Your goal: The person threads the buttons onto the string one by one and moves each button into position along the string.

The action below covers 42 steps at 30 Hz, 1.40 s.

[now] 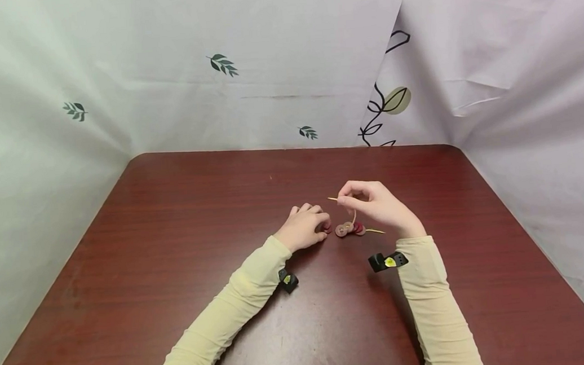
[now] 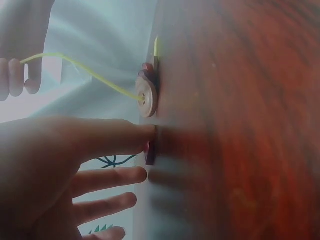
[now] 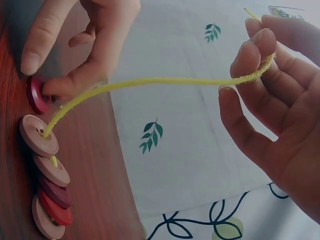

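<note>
My right hand is raised above the table and pinches a yellow string near one end, which pokes out past the fingertips. The string runs down into a hole of a pinkish-beige button. Behind that button, more beige and red buttons lie overlapped on the string in a row. The string's other end sticks out to the right on the table. My left hand is low at the table, its thumb and index finger pinching a separate dark red button just left of the row. Its other fingers are spread.
The buttons lie on a dark red-brown wooden table. A pale curtain with leaf prints hangs round its back and sides. Small black cameras are strapped at both wrists, the right one above the tabletop.
</note>
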Tool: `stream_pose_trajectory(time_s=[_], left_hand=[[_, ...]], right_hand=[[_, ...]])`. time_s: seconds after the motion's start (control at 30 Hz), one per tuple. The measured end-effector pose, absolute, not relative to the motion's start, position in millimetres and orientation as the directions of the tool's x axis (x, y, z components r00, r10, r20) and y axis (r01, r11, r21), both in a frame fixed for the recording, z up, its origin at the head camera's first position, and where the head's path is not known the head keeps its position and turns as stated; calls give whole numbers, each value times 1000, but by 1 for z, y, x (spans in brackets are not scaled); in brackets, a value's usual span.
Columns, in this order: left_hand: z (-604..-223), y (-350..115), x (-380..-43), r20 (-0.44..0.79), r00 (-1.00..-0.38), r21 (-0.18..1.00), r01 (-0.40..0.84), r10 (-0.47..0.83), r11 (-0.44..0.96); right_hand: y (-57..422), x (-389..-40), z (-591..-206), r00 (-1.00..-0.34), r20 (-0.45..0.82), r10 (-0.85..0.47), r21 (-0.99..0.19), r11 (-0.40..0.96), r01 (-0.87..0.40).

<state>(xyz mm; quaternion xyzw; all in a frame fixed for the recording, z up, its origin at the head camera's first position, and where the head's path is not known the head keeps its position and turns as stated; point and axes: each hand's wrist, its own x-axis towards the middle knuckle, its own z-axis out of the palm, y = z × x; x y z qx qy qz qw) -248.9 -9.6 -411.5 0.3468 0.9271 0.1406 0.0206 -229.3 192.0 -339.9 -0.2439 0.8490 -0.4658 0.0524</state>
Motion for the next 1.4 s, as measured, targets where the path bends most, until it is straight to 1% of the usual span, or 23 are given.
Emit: stream_pose_trajectory(time_s=[0.13, 0.4, 0.7, 0.83, 1.07, 1.2, 1.3, 1.4], left_hand=[[-411, -10, -249, 77, -750, 272, 650, 657, 710], [-411, -9, -251, 119, -705, 272, 700, 699, 660], [-407, -7, -251, 68, -716, 272, 684, 695, 677], [-406, -8, -251, 66, -713, 276, 685, 698, 674], [-404, -9, -251, 89, -697, 285, 702, 711, 653], [-399, -10, -250, 127, -685, 286, 718, 717, 635], [-394, -11, -249, 157, -675, 310, 727, 721, 612], [-391, -12, -249, 142, -669, 331, 726, 729, 602]], right_hand=[[192, -230, -341, -873, 131, -471, -805, 463, -370], [192, -230, -341, -875, 115, -470, -799, 480, -363], [192, -230, -343, -876, 107, -470, -793, 491, -360], [192, -230, -343, -876, 106, -471, -792, 493, -361], [194, -230, -343, -879, 101, -466, -794, 494, -353], [196, -230, -342, -879, 104, -466, -789, 499, -358], [197, -230, -341, -878, 107, -466, -786, 501, -361], [198, -230, -341, -878, 110, -465, -783, 504, -365]])
